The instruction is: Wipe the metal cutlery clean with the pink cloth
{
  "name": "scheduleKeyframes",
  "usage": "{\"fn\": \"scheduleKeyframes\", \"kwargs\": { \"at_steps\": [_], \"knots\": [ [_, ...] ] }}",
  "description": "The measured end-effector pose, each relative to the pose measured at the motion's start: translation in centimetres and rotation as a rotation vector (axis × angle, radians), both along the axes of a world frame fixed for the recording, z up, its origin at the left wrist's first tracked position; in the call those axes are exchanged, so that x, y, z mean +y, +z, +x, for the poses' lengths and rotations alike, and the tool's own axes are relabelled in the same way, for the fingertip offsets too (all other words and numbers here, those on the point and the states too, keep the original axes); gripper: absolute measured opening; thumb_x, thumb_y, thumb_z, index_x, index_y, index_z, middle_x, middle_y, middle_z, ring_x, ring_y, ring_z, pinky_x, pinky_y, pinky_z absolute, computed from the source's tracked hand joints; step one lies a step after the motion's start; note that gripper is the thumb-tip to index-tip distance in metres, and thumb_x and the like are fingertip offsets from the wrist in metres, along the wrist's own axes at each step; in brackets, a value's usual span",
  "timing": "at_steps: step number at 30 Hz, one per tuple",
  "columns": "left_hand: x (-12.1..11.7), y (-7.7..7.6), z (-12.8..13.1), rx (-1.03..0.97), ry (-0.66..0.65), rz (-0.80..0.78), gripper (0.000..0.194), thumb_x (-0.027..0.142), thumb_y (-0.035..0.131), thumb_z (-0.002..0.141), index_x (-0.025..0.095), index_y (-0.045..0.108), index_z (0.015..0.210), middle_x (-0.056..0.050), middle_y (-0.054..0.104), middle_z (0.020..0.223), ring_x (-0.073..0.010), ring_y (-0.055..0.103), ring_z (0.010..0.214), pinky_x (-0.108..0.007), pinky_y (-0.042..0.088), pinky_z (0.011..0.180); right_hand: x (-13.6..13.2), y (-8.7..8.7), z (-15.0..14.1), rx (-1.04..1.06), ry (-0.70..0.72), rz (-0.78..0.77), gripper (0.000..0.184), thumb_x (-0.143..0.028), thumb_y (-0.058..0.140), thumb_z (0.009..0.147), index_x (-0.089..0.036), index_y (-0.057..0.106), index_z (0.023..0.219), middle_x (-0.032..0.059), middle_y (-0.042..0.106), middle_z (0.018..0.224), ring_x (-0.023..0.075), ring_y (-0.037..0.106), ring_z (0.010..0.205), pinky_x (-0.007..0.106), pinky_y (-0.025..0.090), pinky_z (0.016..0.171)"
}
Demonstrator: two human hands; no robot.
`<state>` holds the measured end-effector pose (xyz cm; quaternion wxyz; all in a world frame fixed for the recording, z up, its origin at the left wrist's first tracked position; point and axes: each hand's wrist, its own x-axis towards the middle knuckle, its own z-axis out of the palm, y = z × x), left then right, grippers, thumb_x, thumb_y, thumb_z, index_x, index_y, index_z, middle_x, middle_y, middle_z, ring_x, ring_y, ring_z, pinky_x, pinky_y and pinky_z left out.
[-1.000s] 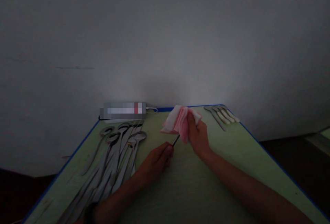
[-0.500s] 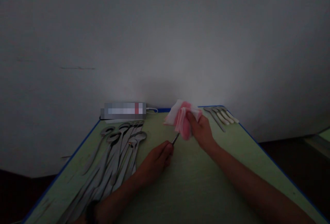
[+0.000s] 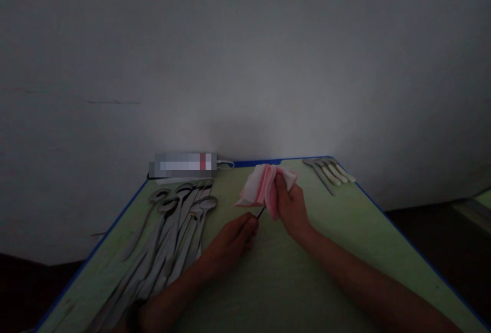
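Note:
My left hand [image 3: 238, 234] is closed around the handle of a piece of metal cutlery [image 3: 261, 212]. The far end of that piece disappears under a pink and white cloth [image 3: 255, 187], so its kind is hidden. My right hand [image 3: 293, 207] grips the cloth, thumb on top, folded over the covered end. Both hands are above the middle of the table. Left of my left hand lies a loose pile of metal spoons [image 3: 178, 220], their bowls pointing away from me.
The green table [image 3: 307, 282] has a blue edge and stands against a grey wall [image 3: 245, 67]. Several pieces of cutlery [image 3: 330, 172], some with pale handles, lie side by side at the far right corner. A blurred-out box-like object [image 3: 184, 165] with a white cable [image 3: 226, 162] sits at the far left.
My right hand and the cloth moved up and away, then came back down toward my left hand. The left hand keeps its hold, nearly still.

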<state>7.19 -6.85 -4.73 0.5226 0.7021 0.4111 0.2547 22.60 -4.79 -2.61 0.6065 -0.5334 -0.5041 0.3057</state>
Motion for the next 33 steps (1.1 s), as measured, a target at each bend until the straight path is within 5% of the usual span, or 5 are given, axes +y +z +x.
{"fn": "scheduleKeyframes", "kwargs": {
  "at_steps": [7,15,23,28,33],
  "knots": [
    [-0.2,0.3,0.5,-0.020,0.030,0.019,0.035,0.044,0.028,0.089,0.018,0.050,0.079,0.005,0.046,0.060,-0.0097,0.043,0.053,-0.021,0.034,0.052,0.5,1.0,0.6,0.004,0.132,0.021,0.040,-0.048,0.036,0.084,-0.016,0.058,0.094,0.0005,0.058,0.070,0.0121,0.050,0.062,0.021,0.038,0.056],
    [-0.3,0.6,0.5,0.000,0.183,-0.030,0.038,0.047,0.025,0.088,0.019,0.044,0.070,0.006,0.046,0.048,-0.0096,0.041,0.038,-0.021,0.031,0.041,1.1,5.0,4.5,-0.614,0.584,0.014,0.026,-0.040,0.048,0.080,-0.022,0.067,0.084,0.0014,0.067,0.083,0.0179,0.059,0.079,0.027,0.039,0.074],
    [-1.0,1.1,0.5,0.128,0.218,0.295,0.025,0.040,0.035,0.087,0.019,0.041,0.076,0.004,0.046,0.062,-0.0115,0.045,0.055,-0.022,0.033,0.052,-0.3,4.9,4.5,-0.927,0.900,-0.090,0.026,-0.036,0.050,0.079,-0.017,0.066,0.071,0.0022,0.064,0.066,0.0109,0.052,0.056,0.021,0.032,0.055],
    [-1.6,0.8,0.5,0.248,0.072,0.393,0.027,0.035,0.030,0.090,0.020,0.045,0.073,0.001,0.053,0.065,-0.0132,0.049,0.059,-0.024,0.033,0.056,-0.6,4.2,3.8,-1.016,0.951,-0.124,0.031,-0.037,0.051,0.078,-0.015,0.062,0.061,-0.0006,0.055,0.053,0.0074,0.041,0.046,0.020,0.025,0.047],
    [-1.2,0.5,0.4,0.329,0.129,0.420,0.030,0.035,0.029,0.090,0.020,0.050,0.075,0.000,0.056,0.065,-0.0139,0.051,0.058,-0.024,0.033,0.057,-0.2,4.6,5.2,-1.052,0.980,-0.209,0.035,-0.041,0.047,0.080,-0.014,0.064,0.064,0.0005,0.058,0.056,0.0078,0.042,0.046,0.021,0.027,0.047]
  ]
}}
